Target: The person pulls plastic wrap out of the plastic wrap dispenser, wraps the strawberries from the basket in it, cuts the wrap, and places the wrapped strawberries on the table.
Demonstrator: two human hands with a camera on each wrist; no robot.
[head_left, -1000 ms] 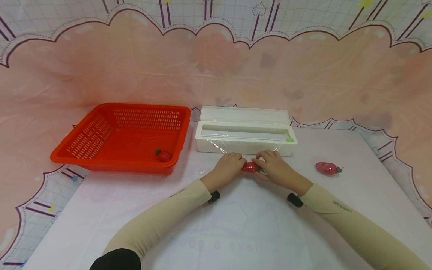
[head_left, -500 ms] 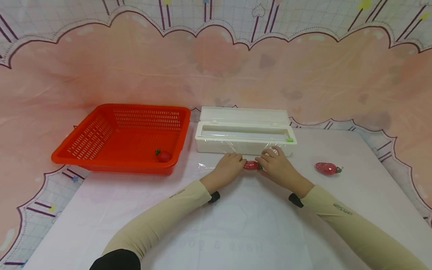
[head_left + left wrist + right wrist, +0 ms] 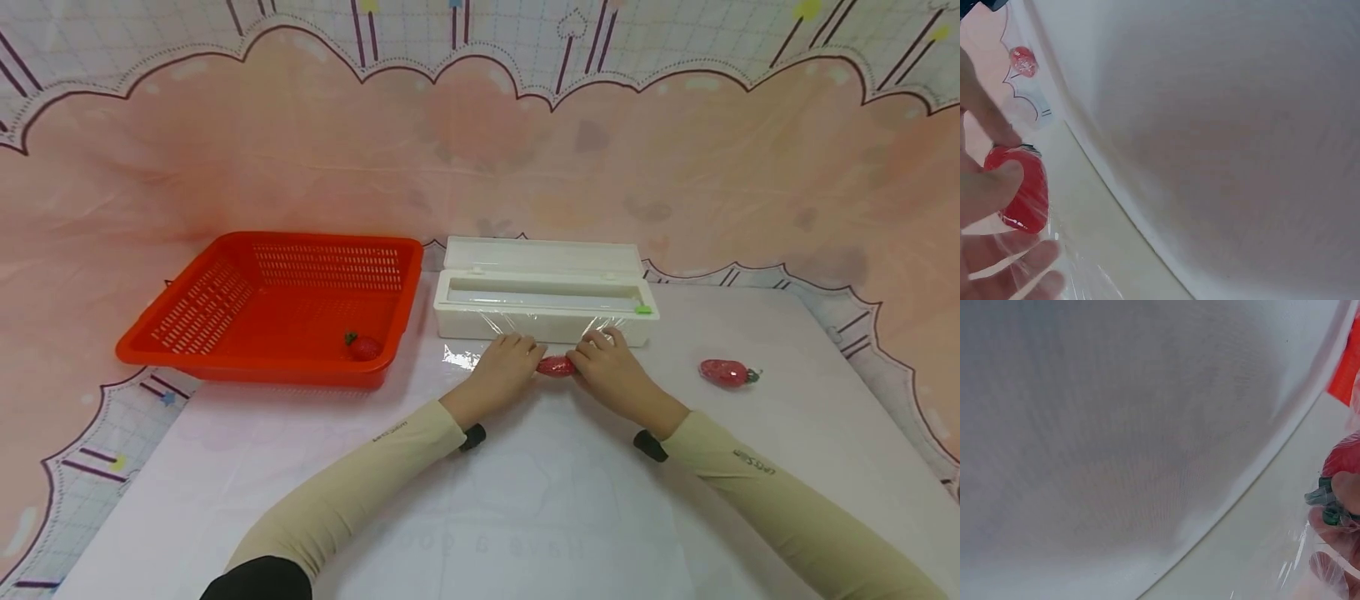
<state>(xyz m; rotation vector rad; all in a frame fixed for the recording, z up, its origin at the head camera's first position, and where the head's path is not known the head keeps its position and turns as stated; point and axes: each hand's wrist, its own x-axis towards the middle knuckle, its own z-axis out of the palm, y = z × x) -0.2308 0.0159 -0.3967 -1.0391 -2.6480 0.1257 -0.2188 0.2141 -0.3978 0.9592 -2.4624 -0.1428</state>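
Note:
Between both hands lies a red strawberry [image 3: 556, 367] with clear cling film around it, just in front of the white cling film dispenser [image 3: 547, 323]. My left hand [image 3: 504, 371] holds its left end, the thumb pressed on the red side in the left wrist view. At the green leaf end, my right hand [image 3: 613, 371] pinches the fruit through the film; those leaves [image 3: 1329, 500] show in the right wrist view and are hidden in the head view. Loose cling film [image 3: 459, 358] sticks out beyond the left hand, and more stretches back to the dispenser.
A red plastic basket [image 3: 262, 367] stands at the left with another strawberry [image 3: 365, 348] inside. Over to the right lies a film-wrapped strawberry [image 3: 723, 372] on the white table cover [image 3: 540, 517]. The dispenser's lid [image 3: 543, 254] is raised at the back.
The strawberry has turned between the hands, and its leaves have gone behind the right fingers. The right hand has shifted its grip at that end. More loose film shows beside the left hand.

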